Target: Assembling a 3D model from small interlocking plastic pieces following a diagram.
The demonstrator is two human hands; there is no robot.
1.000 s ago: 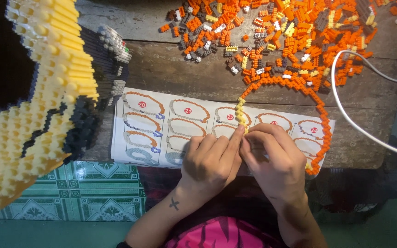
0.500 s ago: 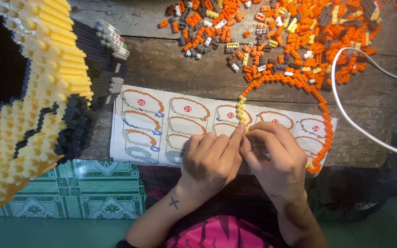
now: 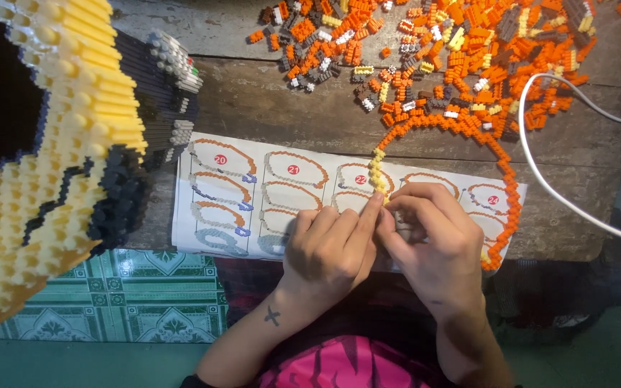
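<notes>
The left hand (image 3: pixel 328 244) and the right hand (image 3: pixel 436 241) meet at the near edge of the worn wooden table (image 3: pixel 289 108), fingertips together; both are closed in a narrow pinch on the short yellow strip of small plastic bricks (image 3: pixel 377 172), the left index finger pressed against its lower end, the right fingers curled around the same place from the other side. This yellow strip is one end of a long curved chain; the rest of it, the orange arc of small bricks (image 3: pixel 494 147), goes up from the strip, bends to the right and comes down by the right hand to the table edge, where it ends in a few pale bricks; so the chain lies on the table directly in front of the person, partly on top of the white paper instruction sheet with drawn ring steps (image 3: pixel 238 194).

As far as I can judge, the arc is well advanced but not closed; a gap remains between its two ends, under the hands, and I cannot see how the bricks sit there. The loose heap of orange, yellow, grey and white bricks (image 3: pixel 461 43) at the far side is large, so much material is unused. At the left stands a big yellow and black brick model (image 3: pixel 52 165), near the camera; a white cable (image 3: pixel 540 179) crosses the table on the right.
</notes>
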